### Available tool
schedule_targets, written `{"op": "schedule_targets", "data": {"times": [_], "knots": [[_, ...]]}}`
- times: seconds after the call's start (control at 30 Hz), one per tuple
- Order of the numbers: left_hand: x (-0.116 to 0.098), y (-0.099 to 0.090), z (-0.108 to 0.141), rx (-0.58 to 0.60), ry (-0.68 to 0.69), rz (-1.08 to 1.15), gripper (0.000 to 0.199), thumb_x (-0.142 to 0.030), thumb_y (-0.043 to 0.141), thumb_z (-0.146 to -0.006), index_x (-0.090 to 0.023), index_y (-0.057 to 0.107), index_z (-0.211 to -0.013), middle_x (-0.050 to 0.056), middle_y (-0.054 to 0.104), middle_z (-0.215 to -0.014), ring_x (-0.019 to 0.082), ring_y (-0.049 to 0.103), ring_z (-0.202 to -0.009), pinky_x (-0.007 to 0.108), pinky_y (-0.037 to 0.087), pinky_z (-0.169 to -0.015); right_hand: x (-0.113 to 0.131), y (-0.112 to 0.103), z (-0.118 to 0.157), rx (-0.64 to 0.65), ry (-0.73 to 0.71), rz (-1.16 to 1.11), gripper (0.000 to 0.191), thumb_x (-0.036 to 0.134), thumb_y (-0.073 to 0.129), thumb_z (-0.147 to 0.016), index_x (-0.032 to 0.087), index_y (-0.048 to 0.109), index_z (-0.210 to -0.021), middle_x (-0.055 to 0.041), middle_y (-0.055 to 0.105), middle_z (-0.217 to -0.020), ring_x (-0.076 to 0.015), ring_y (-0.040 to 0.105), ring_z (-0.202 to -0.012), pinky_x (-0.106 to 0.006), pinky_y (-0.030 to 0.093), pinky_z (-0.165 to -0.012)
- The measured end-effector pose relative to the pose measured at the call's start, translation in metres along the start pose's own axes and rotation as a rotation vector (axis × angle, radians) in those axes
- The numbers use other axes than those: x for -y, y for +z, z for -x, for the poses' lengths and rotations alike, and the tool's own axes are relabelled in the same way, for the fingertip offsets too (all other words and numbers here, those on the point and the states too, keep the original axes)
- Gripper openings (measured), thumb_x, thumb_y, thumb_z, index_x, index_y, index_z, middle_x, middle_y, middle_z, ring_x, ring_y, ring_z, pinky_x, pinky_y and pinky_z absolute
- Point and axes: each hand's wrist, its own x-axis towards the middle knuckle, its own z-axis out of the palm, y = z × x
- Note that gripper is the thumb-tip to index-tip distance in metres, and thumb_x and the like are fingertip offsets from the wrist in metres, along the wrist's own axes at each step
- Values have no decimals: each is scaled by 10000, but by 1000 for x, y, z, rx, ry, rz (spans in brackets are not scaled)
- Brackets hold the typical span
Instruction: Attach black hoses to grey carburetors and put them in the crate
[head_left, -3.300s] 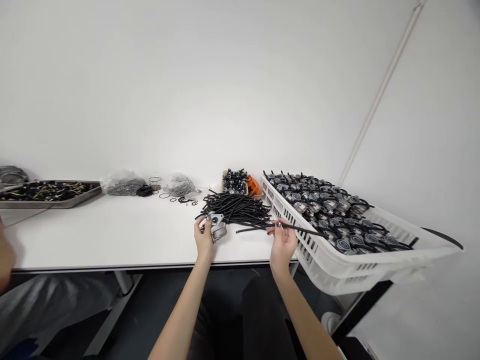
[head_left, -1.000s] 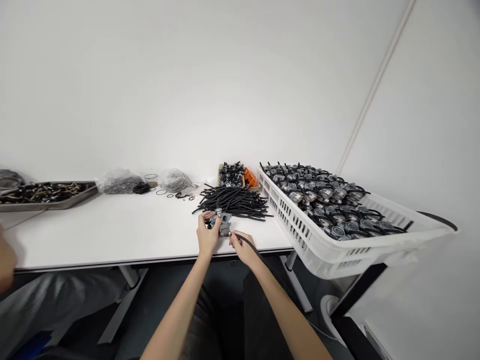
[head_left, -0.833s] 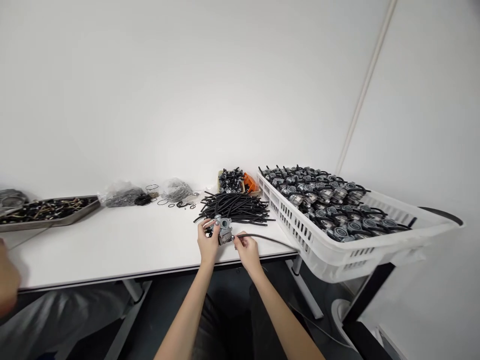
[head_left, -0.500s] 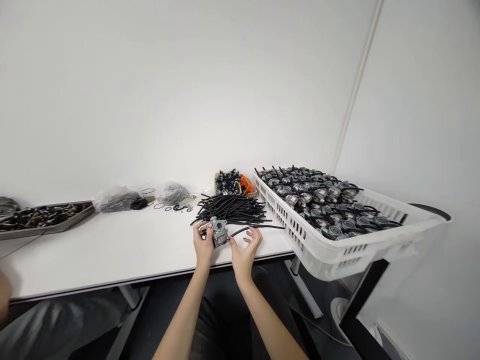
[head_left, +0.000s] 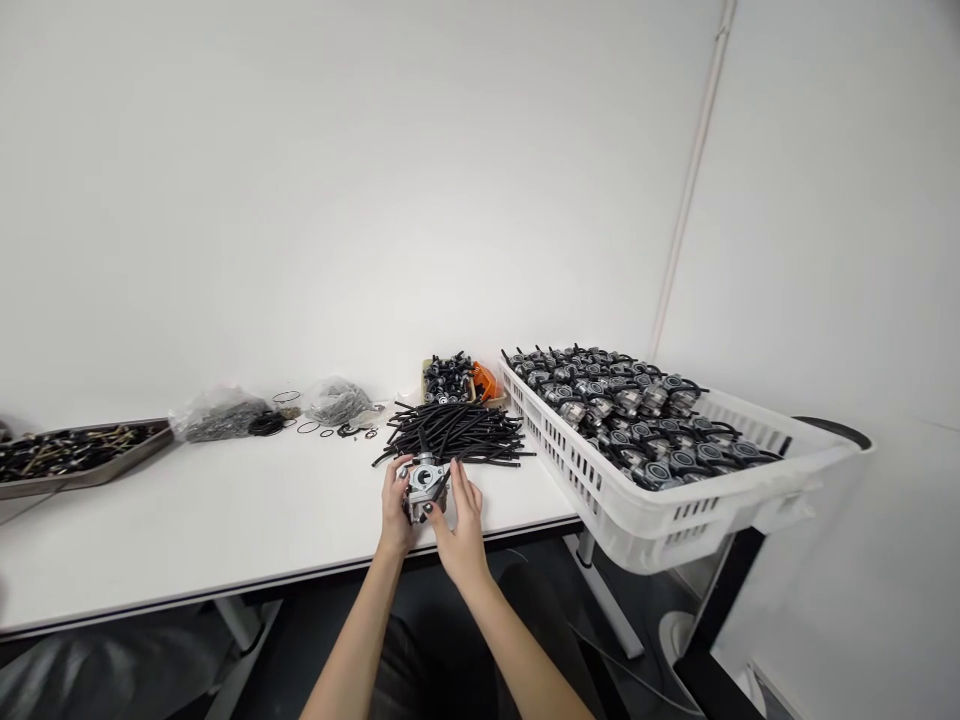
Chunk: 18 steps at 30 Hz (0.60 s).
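Note:
A silver carburetor (head_left: 424, 480) is held up over the front edge of the table, its round bore turned toward me. My left hand (head_left: 396, 510) is closed around its left side. My right hand (head_left: 461, 525) is at its right side, with thumb and fingers pinching a short black rubber hose (head_left: 442, 488) that slants up along the body. The hose's lower end is hidden by the thumb. Just behind the carburetor lies a loose pile of black hoses (head_left: 457, 432).
On the right stands a white plastic crate (head_left: 555, 450) with rows of carburetors (head_left: 630, 395). Small black parts (head_left: 448, 378) fill a box by the wall, beside an orange container (head_left: 484, 380). Plastic bags (head_left: 225, 412), rubber rings (head_left: 307, 427) and a metal tray (head_left: 142, 455) lie leftward.
My right hand has moved in against the carburetor, and the hose that stretched out to the right is now drawn up beside the body. The view has shifted slightly.

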Motion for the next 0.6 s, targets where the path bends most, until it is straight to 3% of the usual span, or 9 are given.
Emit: {"op": "schedule_targets", "data": {"times": [0.13, 0.33, 0.47, 0.6], "knots": [[-2, 1, 3, 100, -29, 70, 388, -432, 556, -766, -218, 500, -1085, 35, 653, -886, 203, 638, -755, 299, 486, -673, -4, -5, 3, 48, 59, -138, 649, 382, 584, -865, 302, 325, -1455, -59, 373, -1501, -283, 337, -1362, -499, 293, -1112], [2, 1, 2, 122, -9, 26, 410, -427, 563, -758, -197, 501, -1092, 51, 651, -891, 205, 628, -758, 315, 484, -692, -15, -5, 5, 74, 176, -358, 635, 378, 623, -838, 312, 384, -1422, -50, 251, -1555, -275, 311, -1394, -457, 384, -1076], [1, 0, 2, 148, 25, -31, 396, -407, 573, -761, -193, 521, -1090, 52, 646, -915, 208, 621, -809, 308, 474, -709, -20, -6, -1, 122, 225, -534, 659, 383, 653, -813, 279, 405, -1414, -67, 414, -1474, -277, 395, -1349, -459, 397, -1069], [5, -2, 0, 155, 6, -76, 401, -404, 565, -783, -190, 524, -1119, 59, 640, -960, 214, 615, -886, 323, 469, -777, -19, -13, -8, 188, 221, -614, 641, 370, 671, -795, 248, 440, -1381, -77, 432, -1463, -263, 418, -1335, -458, 351, -1097]]}}
